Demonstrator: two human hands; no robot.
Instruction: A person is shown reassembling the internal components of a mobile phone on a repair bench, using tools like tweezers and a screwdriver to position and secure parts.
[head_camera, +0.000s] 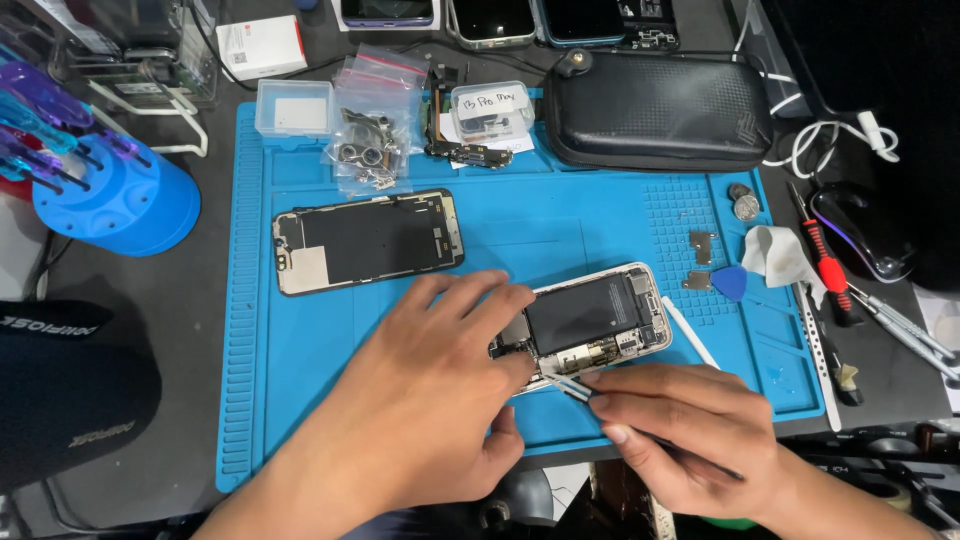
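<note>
Right hand (680, 425) gripping one tweezers (568, 386), left hand (440, 390) pressing one opened phone (590, 318), one detached screen (365, 240)

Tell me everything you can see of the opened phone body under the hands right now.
The opened phone body lies flat and slanted on the blue repair mat, its screen removed. A light metal-looking frame surrounds a large black battery, with small boards and connectors along its near edge and at its right end. The left hand rests fingers on its left end, covering that part. The right hand holds tweezers whose tips meet the near edge. A thin white stick lies just beside its right end.
</note>
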